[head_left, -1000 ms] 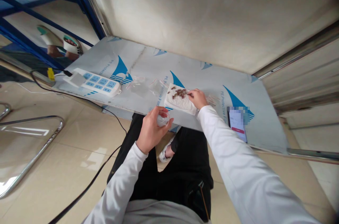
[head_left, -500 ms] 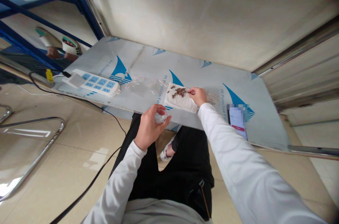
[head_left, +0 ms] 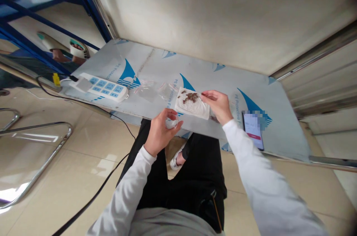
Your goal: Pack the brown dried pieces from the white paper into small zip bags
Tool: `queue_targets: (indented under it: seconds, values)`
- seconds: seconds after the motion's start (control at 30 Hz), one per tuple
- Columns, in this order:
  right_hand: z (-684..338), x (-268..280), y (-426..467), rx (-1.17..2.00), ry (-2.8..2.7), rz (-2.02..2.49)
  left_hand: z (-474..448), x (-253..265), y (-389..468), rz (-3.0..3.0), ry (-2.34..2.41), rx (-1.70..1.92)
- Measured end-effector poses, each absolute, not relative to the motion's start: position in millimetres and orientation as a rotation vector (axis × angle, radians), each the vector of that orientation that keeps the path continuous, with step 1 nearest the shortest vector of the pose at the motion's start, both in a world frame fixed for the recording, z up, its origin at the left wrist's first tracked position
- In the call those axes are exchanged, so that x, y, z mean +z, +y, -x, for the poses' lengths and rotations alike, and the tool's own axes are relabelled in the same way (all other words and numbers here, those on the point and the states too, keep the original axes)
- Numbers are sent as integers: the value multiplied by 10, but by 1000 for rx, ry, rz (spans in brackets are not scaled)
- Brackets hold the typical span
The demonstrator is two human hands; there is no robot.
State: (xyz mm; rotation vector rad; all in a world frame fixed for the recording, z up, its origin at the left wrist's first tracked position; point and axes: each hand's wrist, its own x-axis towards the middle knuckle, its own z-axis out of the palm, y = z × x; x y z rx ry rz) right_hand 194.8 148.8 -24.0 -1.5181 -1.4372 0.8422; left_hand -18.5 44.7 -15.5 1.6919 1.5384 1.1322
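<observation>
My left hand (head_left: 162, 130) is closed around a small clear plastic cup (head_left: 171, 121) at the front edge of the table. To its right lies a folded white cloth or tissue (head_left: 192, 108) bearing a loose pile of small brown pieces (head_left: 192, 97), too small to name, with a few scattered to the left. At the cloth's right edge is my right hand (head_left: 216, 103), its thumb and fingertips pinched together; a small dark bit may be between them, but I cannot make it out.
A white power strip (head_left: 107, 89) with a plugged-in adapter sits at the left. Clear plastic bags (head_left: 149, 90) lie between it and the cloth. A phone (head_left: 253, 130) rests at the right. A black cable (head_left: 108, 107) droops over the front edge. Beyond the blue frame are another person's feet (head_left: 67, 50).
My right hand has moved a little to the right, off the brown pile to the cloth's edge. The left hand still holds the cup in nearly the same place.
</observation>
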Motion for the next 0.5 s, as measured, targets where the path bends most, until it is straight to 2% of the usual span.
queue_targets:
  seconds: [0.17, 0.4, 0.5]
  values:
    - [-1442, 342, 689, 1048, -1597, 1152, 79, -111, 431, -1717, 1467, 1165]
    - [-1334, 421, 503, 642, -2054, 1110, 66, -34, 376, -1744, 1434, 1162]
    - [-1347, 457, 500, 586, -2149, 1102, 82, -48, 363, -1738, 1444, 1167]
